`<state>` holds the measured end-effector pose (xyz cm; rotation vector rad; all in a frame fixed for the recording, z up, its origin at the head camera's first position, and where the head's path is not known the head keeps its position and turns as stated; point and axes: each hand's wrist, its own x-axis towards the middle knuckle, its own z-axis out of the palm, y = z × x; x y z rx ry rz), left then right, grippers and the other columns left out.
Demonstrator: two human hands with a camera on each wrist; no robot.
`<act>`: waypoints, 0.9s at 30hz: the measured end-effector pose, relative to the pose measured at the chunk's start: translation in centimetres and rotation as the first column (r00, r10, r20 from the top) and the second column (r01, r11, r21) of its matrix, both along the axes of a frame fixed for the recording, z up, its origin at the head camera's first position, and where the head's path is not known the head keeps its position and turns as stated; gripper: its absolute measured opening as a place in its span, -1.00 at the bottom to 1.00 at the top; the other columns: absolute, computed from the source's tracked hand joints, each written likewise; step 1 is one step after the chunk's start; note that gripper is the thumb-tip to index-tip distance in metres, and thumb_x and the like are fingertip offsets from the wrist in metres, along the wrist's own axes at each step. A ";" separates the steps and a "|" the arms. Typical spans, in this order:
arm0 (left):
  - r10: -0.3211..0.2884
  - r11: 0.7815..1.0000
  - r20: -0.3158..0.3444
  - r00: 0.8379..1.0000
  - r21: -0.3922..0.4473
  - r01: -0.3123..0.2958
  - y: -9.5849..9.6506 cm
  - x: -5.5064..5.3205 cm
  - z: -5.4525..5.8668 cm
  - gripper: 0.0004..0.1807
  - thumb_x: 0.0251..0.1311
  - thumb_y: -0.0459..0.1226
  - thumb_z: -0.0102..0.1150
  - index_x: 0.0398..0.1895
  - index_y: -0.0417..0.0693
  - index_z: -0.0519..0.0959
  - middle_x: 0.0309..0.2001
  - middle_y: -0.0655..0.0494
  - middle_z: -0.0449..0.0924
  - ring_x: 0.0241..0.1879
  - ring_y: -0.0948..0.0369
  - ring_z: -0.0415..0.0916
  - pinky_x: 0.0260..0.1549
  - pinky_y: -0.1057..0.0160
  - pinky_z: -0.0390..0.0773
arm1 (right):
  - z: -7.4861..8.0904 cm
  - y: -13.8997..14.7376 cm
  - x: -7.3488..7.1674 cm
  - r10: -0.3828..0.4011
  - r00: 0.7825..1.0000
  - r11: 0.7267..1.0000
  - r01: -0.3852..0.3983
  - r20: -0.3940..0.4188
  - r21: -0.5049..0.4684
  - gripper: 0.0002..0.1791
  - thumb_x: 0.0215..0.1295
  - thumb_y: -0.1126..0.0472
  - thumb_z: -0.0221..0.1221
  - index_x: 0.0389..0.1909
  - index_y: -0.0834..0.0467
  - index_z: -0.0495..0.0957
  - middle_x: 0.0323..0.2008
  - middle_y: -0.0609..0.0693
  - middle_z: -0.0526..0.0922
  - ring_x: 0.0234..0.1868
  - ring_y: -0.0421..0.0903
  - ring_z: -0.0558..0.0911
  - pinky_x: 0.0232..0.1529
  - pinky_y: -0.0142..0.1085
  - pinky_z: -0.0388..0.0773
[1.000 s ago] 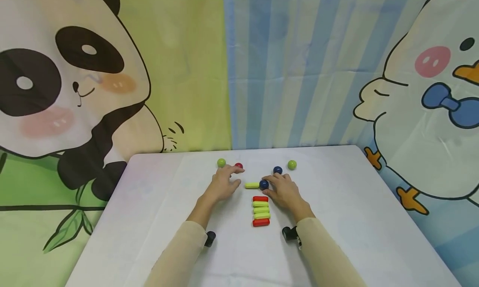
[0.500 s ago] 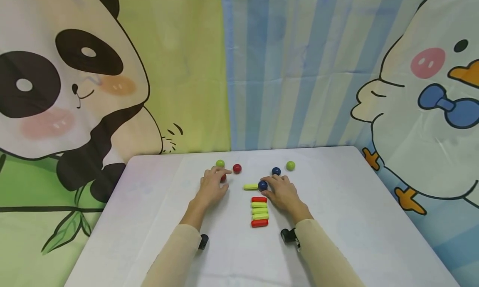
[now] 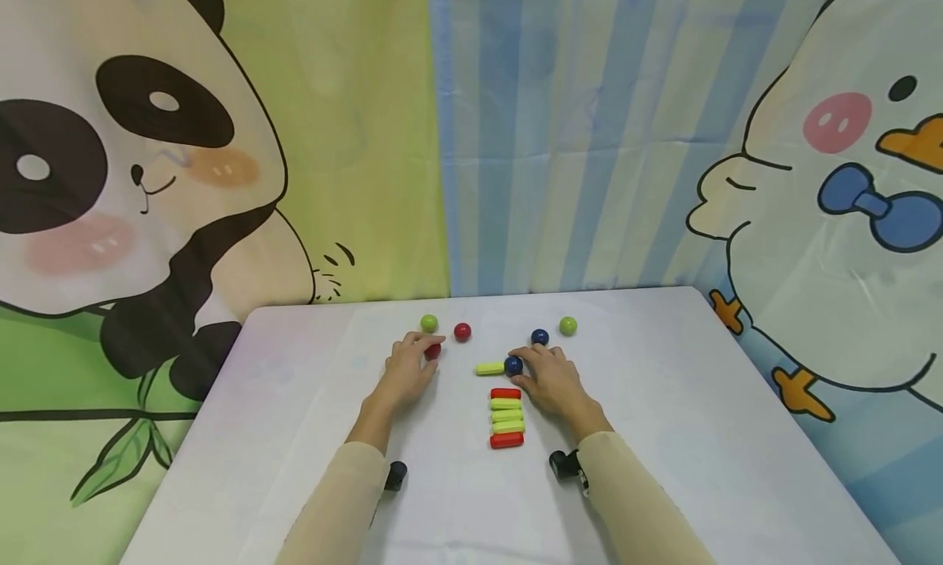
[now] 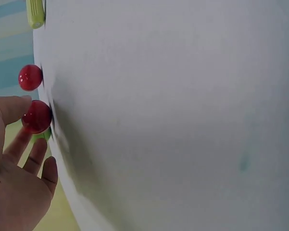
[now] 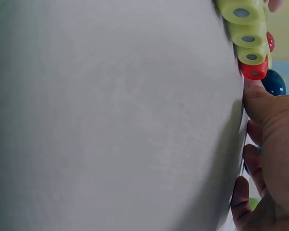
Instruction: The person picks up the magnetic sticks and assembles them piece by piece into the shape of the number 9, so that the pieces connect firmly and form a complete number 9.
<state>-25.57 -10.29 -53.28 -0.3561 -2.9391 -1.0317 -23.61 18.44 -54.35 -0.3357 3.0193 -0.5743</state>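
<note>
Left hand [image 3: 403, 374] shifted left vs a second ago; fingers now around red ball [image 3: 432, 352], likely pinching, contact partly hidden. Right hand [image 3: 554, 382] unchanged: fingers pinch blue ball [image 3: 513, 366], yellow stick [image 3: 489, 369] left of fingertips.

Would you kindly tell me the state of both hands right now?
Left hand: holding the nearer red ball.
Right hand: holding the nearer blue ball.

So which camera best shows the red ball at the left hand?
The left wrist view: the red ball looks large, only slightly covered by the left hand. The head view shows it small, partly behind the hand; the right wrist view shows part of a red ball, unclear which.
</note>
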 end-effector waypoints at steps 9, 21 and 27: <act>0.044 0.999 0.048 0.998 0.015 -0.045 -0.6 0.3 -0.6 -0.45 0.31 -0.31 0.24 0.39 0.13 0.49 0.37 -0.08 0.38 0.30 -0.14 0.30 0.19 -0.25 0.33 | 0.3 -0.7 -0.3 0.007 1.000 1.000 -0.007 0.025 0.002 -0.50 0.39 -0.11 0.28 0.32 -0.21 0.49 0.32 -0.04 0.51 0.08 0.08 0.44 0.15 0.09 0.47; 0.015 0.998 0.055 0.998 0.062 -0.019 -0.2 0.5 -0.7 -0.53 0.36 -0.33 0.22 0.33 0.03 0.53 0.15 -0.16 0.55 0.21 -0.15 0.40 0.26 -0.17 0.38 | -0.1 -0.3 -0.1 -0.004 1.000 1.000 0.004 0.018 0.007 -0.50 0.41 -0.11 0.27 0.33 -0.22 0.48 0.29 -0.05 0.51 0.07 0.07 0.44 0.15 0.08 0.45; 0.016 0.996 0.086 0.996 0.081 -0.023 0.8 0.5 -0.9 -0.55 0.38 -0.29 0.23 0.32 0.08 0.54 0.13 -0.07 0.56 0.18 -0.05 0.41 0.22 -0.11 0.43 | 0.1 0.1 0.1 -0.005 1.000 1.000 0.005 0.027 0.004 -0.50 0.41 -0.09 0.27 0.33 -0.21 0.47 0.27 -0.03 0.52 0.06 0.08 0.44 0.12 0.09 0.46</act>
